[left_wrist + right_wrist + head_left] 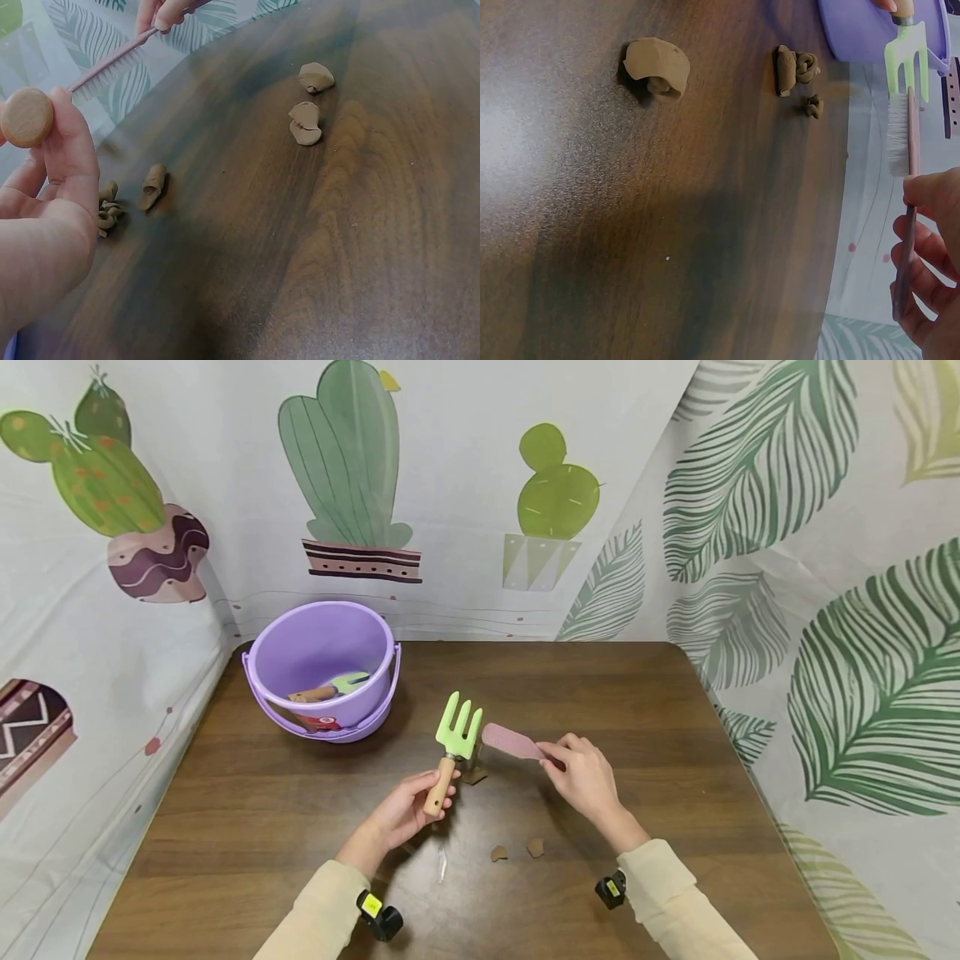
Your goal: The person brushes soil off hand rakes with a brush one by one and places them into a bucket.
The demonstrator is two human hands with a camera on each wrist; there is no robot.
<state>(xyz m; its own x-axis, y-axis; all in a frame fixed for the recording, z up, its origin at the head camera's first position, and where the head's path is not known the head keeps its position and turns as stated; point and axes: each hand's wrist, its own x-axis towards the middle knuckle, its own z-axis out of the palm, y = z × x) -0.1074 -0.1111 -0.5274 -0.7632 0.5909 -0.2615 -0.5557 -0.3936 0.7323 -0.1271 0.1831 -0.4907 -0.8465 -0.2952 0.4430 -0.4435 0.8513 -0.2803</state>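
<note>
My left hand (405,814) grips the wooden handle of a small garden hand fork (457,737), its light green tines pointing up and away above the table. In the left wrist view the handle's round end (27,117) shows between thumb and fingers. My right hand (588,781) pinches the thin handle of a pink brush (513,742), tilted toward the fork. White bristles (898,139) face the tines in the right wrist view; the brush's tip overlaps the tines there, and I cannot tell whether they touch.
A purple bucket (300,635) with its handle down stands at the back left, a green-tined tool (351,682) inside. Broken brown clay-like bits (474,776) lie below the fork. Two more pieces (535,847) lie nearer the front of the wooden table (637,693). Printed cloth hangs behind.
</note>
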